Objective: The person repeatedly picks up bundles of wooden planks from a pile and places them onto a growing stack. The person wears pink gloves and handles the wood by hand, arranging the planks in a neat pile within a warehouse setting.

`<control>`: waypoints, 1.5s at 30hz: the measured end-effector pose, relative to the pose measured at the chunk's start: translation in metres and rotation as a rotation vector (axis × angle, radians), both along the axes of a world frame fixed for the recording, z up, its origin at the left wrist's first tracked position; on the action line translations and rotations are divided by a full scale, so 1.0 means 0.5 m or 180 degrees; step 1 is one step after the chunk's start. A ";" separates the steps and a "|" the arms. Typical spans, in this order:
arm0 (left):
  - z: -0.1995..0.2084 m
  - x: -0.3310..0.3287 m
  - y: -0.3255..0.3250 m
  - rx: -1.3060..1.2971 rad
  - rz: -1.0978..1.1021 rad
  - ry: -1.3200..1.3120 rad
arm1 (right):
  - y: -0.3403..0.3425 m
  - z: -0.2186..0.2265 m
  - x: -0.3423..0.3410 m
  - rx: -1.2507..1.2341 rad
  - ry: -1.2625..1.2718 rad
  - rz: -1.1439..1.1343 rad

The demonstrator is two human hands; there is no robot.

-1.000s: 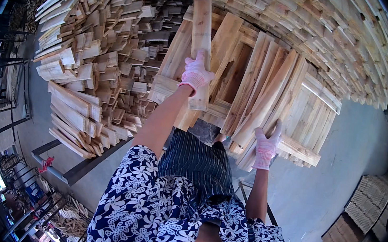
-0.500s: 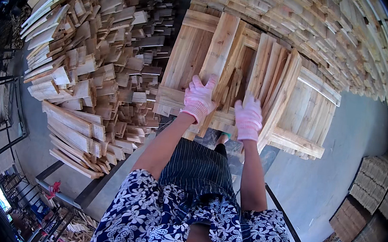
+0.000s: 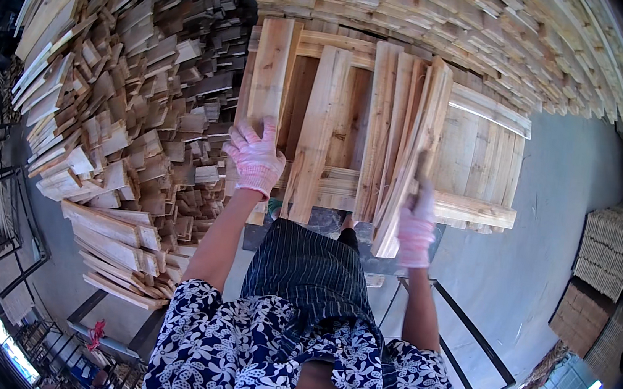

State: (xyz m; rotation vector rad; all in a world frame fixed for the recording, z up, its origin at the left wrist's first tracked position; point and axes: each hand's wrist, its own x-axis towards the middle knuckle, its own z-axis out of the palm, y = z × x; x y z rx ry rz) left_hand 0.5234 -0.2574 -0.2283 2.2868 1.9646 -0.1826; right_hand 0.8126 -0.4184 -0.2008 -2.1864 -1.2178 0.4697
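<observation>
My left hand (image 3: 257, 156), in a pink-and-white knit glove, rests with fingers spread on the lower end of an upright-lying wooden board (image 3: 270, 74) at the left of a wooden panel. My right hand (image 3: 417, 226), gloved the same way, is smeared by motion beside the right-hand group of boards (image 3: 417, 145); whether it grips anything is not clear. Between the hands a single loose board (image 3: 317, 130) lies slightly slanted across the panel's crosspieces (image 3: 340, 178). Bare planks of the panel (image 3: 481, 156) show at the right, with a crosspiece (image 3: 475, 211) along their near edge.
A large heap of short boards (image 3: 121, 111) rises at the left, with a neater pile (image 3: 110, 241) at its near end. Stacked boards (image 3: 453, 26) fill the far side. Bundled slats (image 3: 606, 251) stand far right; a black metal frame (image 3: 479, 344) is near my right forearm.
My left hand has moved left with a board beneath it, spreading the boards apart. My right hand has shifted right and nearer, beside the right group. A single board now lies separately in the middle.
</observation>
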 end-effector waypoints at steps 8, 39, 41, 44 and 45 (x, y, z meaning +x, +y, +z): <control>-0.025 0.403 -0.061 -0.1255 -0.0214 -0.2788 | -0.147 0.163 0.473 -0.3344 -0.1591 -0.1651; 0.013 0.561 -0.078 0.0015 0.0036 -0.1081 | 0.060 -0.104 0.474 -0.1954 -0.0119 -0.0370; 0.024 0.471 -0.069 0.0268 0.0111 -0.0756 | 0.073 -0.052 0.456 -0.2034 -0.0007 -0.0587; 0.009 0.338 -0.016 0.0078 0.0206 -0.0467 | 0.058 -0.048 0.414 -0.1610 -0.0095 -0.0497; -0.015 0.298 0.005 0.0087 0.0191 -0.0312 | 0.072 -0.028 0.377 -0.1559 -0.0088 -0.0438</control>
